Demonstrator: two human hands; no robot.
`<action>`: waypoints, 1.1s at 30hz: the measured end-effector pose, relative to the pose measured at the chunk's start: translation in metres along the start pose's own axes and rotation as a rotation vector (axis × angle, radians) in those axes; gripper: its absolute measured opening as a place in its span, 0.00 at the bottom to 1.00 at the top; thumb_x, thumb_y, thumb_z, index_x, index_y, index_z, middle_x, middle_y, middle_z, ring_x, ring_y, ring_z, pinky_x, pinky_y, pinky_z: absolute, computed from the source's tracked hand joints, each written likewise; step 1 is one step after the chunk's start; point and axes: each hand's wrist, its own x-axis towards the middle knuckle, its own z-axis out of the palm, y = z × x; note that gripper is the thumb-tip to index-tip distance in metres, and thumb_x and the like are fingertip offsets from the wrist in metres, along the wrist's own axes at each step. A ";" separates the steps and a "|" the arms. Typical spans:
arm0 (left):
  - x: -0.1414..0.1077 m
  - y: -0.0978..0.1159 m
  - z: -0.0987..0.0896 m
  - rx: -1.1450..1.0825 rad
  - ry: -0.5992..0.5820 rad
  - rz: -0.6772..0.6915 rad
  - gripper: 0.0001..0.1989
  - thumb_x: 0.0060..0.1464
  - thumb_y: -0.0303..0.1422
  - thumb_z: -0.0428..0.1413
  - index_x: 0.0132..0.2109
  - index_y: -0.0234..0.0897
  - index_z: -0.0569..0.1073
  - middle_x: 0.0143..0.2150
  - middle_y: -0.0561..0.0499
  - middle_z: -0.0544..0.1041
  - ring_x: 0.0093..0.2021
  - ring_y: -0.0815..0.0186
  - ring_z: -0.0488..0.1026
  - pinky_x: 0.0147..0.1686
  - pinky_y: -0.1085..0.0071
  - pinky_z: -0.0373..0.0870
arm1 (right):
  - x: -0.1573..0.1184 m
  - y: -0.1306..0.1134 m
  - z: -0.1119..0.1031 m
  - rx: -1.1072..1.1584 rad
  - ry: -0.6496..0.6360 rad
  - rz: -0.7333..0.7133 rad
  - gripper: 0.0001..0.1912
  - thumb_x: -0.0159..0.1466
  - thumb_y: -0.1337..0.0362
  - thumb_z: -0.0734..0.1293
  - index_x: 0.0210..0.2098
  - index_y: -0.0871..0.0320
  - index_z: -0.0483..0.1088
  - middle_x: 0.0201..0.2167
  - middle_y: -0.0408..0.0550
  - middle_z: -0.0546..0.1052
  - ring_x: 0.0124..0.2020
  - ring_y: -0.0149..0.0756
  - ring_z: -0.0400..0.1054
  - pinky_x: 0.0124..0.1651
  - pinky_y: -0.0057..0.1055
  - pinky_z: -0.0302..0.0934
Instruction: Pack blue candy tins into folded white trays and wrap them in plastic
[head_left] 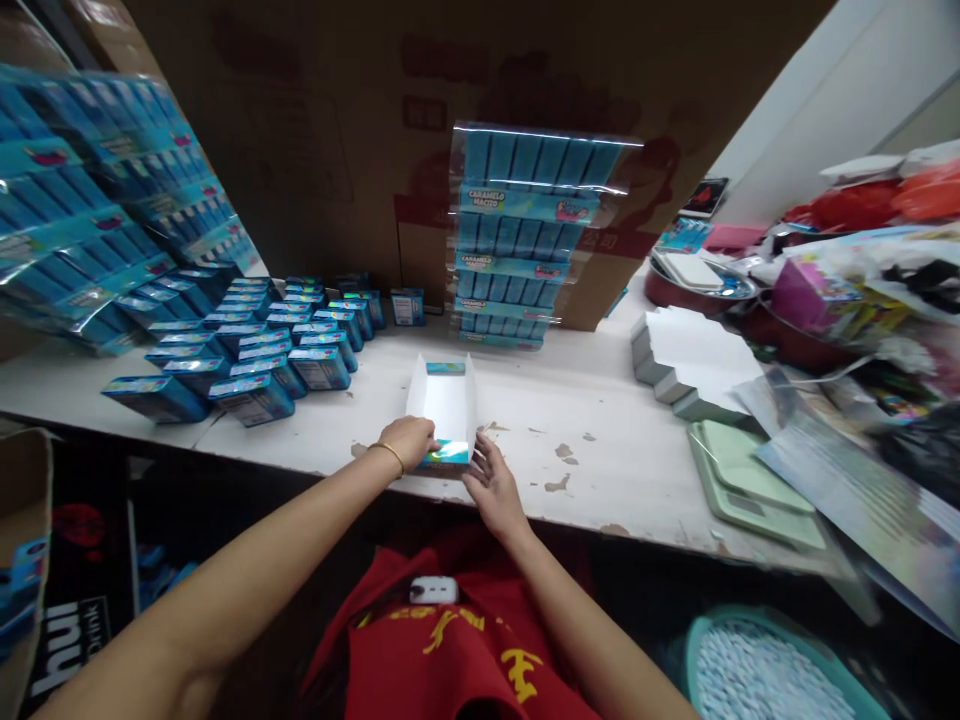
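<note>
A small open cardboard tray (448, 400), white inside with a blue printed front and back edge, sits near the front of the worktable before me. My left hand (409, 441) is closed on its near left corner, with the thumb over the blue front edge. At the near right corner is my right hand (495, 488), fingers bent around that corner and thumb by the front panel. Left of the tray stand several rows of small blue boxes (259, 365). Behind it, clear-wrapped stacked trays of blue boxes (506, 235) rise against a big carton.
A large brown carton (322, 150) backs the white table (600, 420). More wrapped blue stacks (97, 180) stand left. To the right are flat white card blanks (694, 355), a pale green scale (750, 480) and cluttered bags. A teal basin (694, 640) of small wrapped pieces sits below.
</note>
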 end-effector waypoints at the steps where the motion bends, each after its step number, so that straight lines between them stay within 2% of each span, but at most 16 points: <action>1: -0.002 0.003 0.002 0.026 0.038 -0.001 0.09 0.49 0.37 0.53 0.36 0.38 0.72 0.35 0.45 0.73 0.34 0.61 0.69 0.31 0.68 0.62 | 0.000 0.001 0.001 -0.003 0.001 -0.008 0.31 0.54 0.69 0.59 0.56 0.56 0.48 0.54 0.55 0.61 0.53 0.37 0.60 0.52 0.39 0.59; 3: -0.008 0.010 0.007 0.094 0.135 0.050 0.07 0.49 0.33 0.53 0.36 0.38 0.71 0.42 0.44 0.71 0.41 0.56 0.66 0.38 0.62 0.61 | 0.000 0.003 0.002 -0.031 0.039 0.000 0.30 0.54 0.69 0.60 0.56 0.56 0.49 0.55 0.55 0.60 0.52 0.38 0.60 0.51 0.38 0.60; 4: -0.012 0.013 0.008 0.132 0.181 0.096 0.04 0.49 0.31 0.53 0.34 0.38 0.72 0.42 0.45 0.70 0.44 0.55 0.64 0.42 0.57 0.59 | 0.000 0.005 0.003 -0.063 0.076 0.014 0.30 0.55 0.68 0.60 0.56 0.57 0.49 0.55 0.55 0.60 0.51 0.39 0.61 0.50 0.38 0.61; 7: -0.024 0.017 0.010 0.223 0.261 0.243 0.09 0.47 0.22 0.51 0.24 0.37 0.71 0.33 0.48 0.71 0.48 0.53 0.60 0.51 0.48 0.44 | 0.003 0.008 0.005 -0.189 0.184 0.055 0.29 0.55 0.67 0.60 0.56 0.57 0.51 0.54 0.55 0.62 0.48 0.40 0.64 0.48 0.39 0.62; 10: -0.031 0.016 0.009 0.270 0.268 0.326 0.12 0.44 0.18 0.51 0.22 0.38 0.72 0.26 0.50 0.70 0.49 0.53 0.59 0.54 0.45 0.31 | 0.003 0.010 0.008 -0.264 0.220 0.054 0.30 0.56 0.68 0.60 0.57 0.57 0.51 0.52 0.54 0.64 0.48 0.40 0.64 0.48 0.40 0.62; 12: -0.033 0.015 0.008 0.286 0.263 0.348 0.11 0.45 0.21 0.52 0.23 0.40 0.73 0.30 0.50 0.72 0.51 0.51 0.57 0.53 0.43 0.28 | 0.003 0.011 0.010 -0.302 0.235 0.051 0.30 0.56 0.68 0.60 0.57 0.57 0.50 0.51 0.53 0.65 0.48 0.40 0.64 0.48 0.39 0.61; 15: -0.032 0.016 0.009 0.297 0.229 0.347 0.05 0.46 0.32 0.55 0.26 0.41 0.75 0.42 0.50 0.72 0.55 0.44 0.52 0.52 0.40 0.28 | 0.002 0.010 0.015 -0.377 0.264 0.048 0.29 0.57 0.67 0.59 0.57 0.57 0.50 0.51 0.54 0.66 0.48 0.40 0.64 0.48 0.38 0.61; 16: -0.031 0.016 0.009 0.305 0.218 0.342 0.05 0.46 0.33 0.56 0.26 0.41 0.75 0.46 0.50 0.71 0.56 0.43 0.51 0.52 0.40 0.27 | 0.002 0.009 0.016 -0.408 0.273 0.044 0.29 0.57 0.67 0.59 0.57 0.57 0.50 0.51 0.54 0.66 0.49 0.40 0.64 0.49 0.38 0.61; 18: -0.030 0.019 0.012 0.326 0.218 0.339 0.06 0.47 0.30 0.55 0.24 0.39 0.74 0.51 0.51 0.68 0.58 0.44 0.49 0.52 0.39 0.27 | 0.003 0.006 0.019 -0.479 0.284 0.028 0.29 0.57 0.68 0.58 0.57 0.58 0.50 0.51 0.55 0.66 0.50 0.40 0.62 0.49 0.38 0.60; 20: -0.031 0.023 0.016 0.335 0.235 0.334 0.08 0.47 0.25 0.53 0.24 0.38 0.73 0.51 0.50 0.68 0.58 0.49 0.51 0.53 0.42 0.31 | 0.004 0.003 0.021 -0.544 0.290 0.006 0.28 0.57 0.68 0.58 0.57 0.59 0.51 0.51 0.55 0.65 0.51 0.41 0.61 0.50 0.39 0.59; 21: -0.032 0.025 0.018 0.336 0.225 0.329 0.09 0.48 0.23 0.51 0.24 0.37 0.73 0.47 0.48 0.70 0.55 0.51 0.56 0.54 0.45 0.38 | 0.004 0.002 0.022 -0.564 0.293 -0.001 0.28 0.57 0.68 0.58 0.57 0.59 0.51 0.51 0.56 0.65 0.50 0.41 0.61 0.50 0.39 0.59; 24: -0.036 0.032 0.027 0.328 0.155 0.267 0.10 0.51 0.22 0.46 0.33 0.32 0.72 0.34 0.42 0.73 0.41 0.58 0.69 0.46 0.56 0.56 | 0.005 0.000 0.025 -0.577 0.296 -0.016 0.28 0.56 0.68 0.57 0.57 0.60 0.51 0.50 0.56 0.65 0.49 0.40 0.62 0.50 0.38 0.59; 27: -0.037 0.039 0.031 0.314 0.108 0.207 0.11 0.54 0.23 0.42 0.39 0.30 0.69 0.32 0.40 0.74 0.35 0.58 0.71 0.40 0.59 0.59 | 0.003 0.003 0.029 -0.552 0.291 -0.036 0.28 0.56 0.71 0.55 0.57 0.59 0.51 0.51 0.55 0.64 0.50 0.40 0.61 0.51 0.39 0.58; 30: -0.032 0.038 0.025 0.307 0.047 0.229 0.10 0.53 0.24 0.44 0.37 0.31 0.69 0.32 0.40 0.75 0.35 0.57 0.72 0.39 0.59 0.60 | 0.000 0.007 0.029 -0.497 0.286 -0.041 0.29 0.56 0.71 0.57 0.57 0.58 0.51 0.50 0.55 0.64 0.48 0.40 0.63 0.50 0.39 0.59; 33: -0.029 0.028 0.014 0.297 -0.033 0.297 0.07 0.48 0.25 0.50 0.34 0.34 0.71 0.31 0.44 0.76 0.35 0.57 0.73 0.37 0.61 0.62 | -0.001 0.006 0.021 -0.415 0.245 -0.048 0.29 0.56 0.68 0.60 0.57 0.57 0.51 0.50 0.55 0.64 0.41 0.38 0.66 0.45 0.38 0.63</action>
